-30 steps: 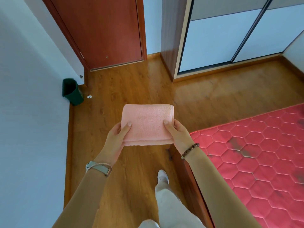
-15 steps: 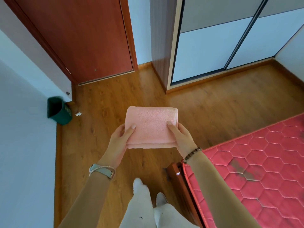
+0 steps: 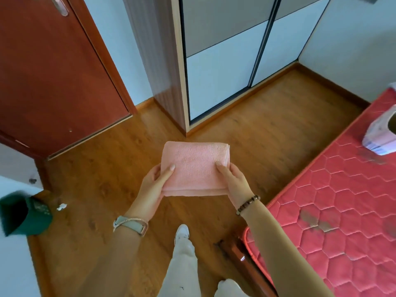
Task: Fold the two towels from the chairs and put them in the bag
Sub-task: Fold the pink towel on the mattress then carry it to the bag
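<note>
Standing at the corner of the red mattress, the person holds the folded pink towel out in the air above the wooden floor. The left hand and the right hand each pinch a near side of it, thumb on top and fingers tucked beneath. From where I stand the far edge has no support, and I'd guess that is the weak spot: if either hand lets go to open a bag, the stacked layers could slide apart or the whole bundle could sag and drop. A pale, soft-sided thing that may be the bag sits on the mattress, well apart from the towel and cut off by the edge of the view. Its mouth looks floppy, so pushing the towel in one-handed might crumple the fold. Some print shows on that bag, but it is too blurred to read, and I can make out no other writing or brand
</note>
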A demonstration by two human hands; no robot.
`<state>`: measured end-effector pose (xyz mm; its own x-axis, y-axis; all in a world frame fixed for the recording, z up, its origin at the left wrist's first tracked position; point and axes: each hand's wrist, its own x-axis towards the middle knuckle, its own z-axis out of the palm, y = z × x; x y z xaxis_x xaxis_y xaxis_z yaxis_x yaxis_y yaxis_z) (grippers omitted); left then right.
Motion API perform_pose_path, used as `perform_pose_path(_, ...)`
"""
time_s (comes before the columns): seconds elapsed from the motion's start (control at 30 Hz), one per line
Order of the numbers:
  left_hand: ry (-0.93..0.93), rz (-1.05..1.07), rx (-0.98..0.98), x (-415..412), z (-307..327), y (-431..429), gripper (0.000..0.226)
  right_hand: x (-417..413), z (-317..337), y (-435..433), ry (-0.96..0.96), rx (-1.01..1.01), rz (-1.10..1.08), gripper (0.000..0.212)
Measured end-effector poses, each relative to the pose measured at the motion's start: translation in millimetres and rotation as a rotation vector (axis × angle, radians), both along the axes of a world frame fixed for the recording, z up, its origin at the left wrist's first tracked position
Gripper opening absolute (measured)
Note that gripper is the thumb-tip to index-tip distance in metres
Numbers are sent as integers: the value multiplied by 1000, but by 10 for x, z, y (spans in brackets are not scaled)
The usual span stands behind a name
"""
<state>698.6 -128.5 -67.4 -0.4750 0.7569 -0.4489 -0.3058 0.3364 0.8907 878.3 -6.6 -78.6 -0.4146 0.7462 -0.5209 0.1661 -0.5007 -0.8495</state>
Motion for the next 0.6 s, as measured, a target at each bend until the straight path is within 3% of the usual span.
perform_pose_path(0.13,-3,-115,-21,-477,58,428,61,-338,11,240,-13,-33,-91,72)
perform_pose_path(0.27,-2,-211,-44,-768,76,841,60,-541,-48,456,-22,-44,-192,51)
perform_pose_path(0.4,-29,-292,-53,-855,54,1240,59,-570,-42,680,-40,-29,-272,64)
perform_pose_path(0.6,-79,-425,-73,-766,-72,1856,69,-374,-65,1078,-93,2,-370,53)
